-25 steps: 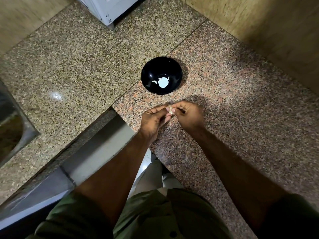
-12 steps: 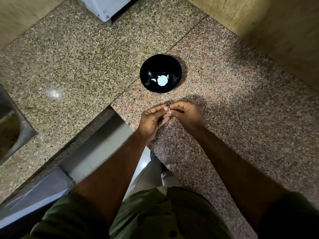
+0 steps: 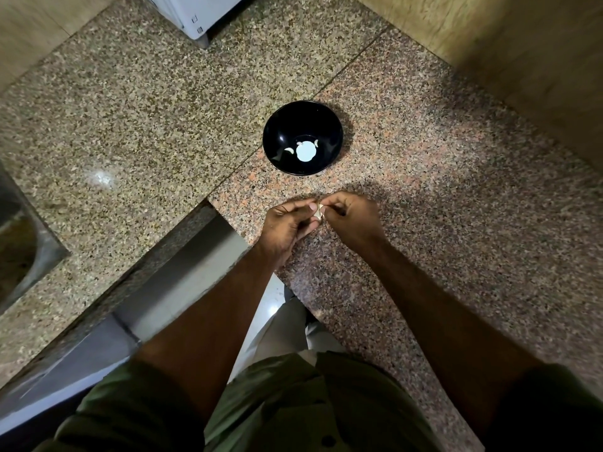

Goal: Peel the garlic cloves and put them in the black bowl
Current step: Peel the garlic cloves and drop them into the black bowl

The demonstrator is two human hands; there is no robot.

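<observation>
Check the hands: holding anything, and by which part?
One garlic clove, pinched between the fingertips of the left hand and right hand, one from each side. Exact contact points are too small to tell.

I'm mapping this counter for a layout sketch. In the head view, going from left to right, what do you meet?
Sink → white appliance → left hand → garlic clove pinched between both hands → right hand → tan wall. The black bowl sits farther back, above both hands, so it's left out.
</observation>
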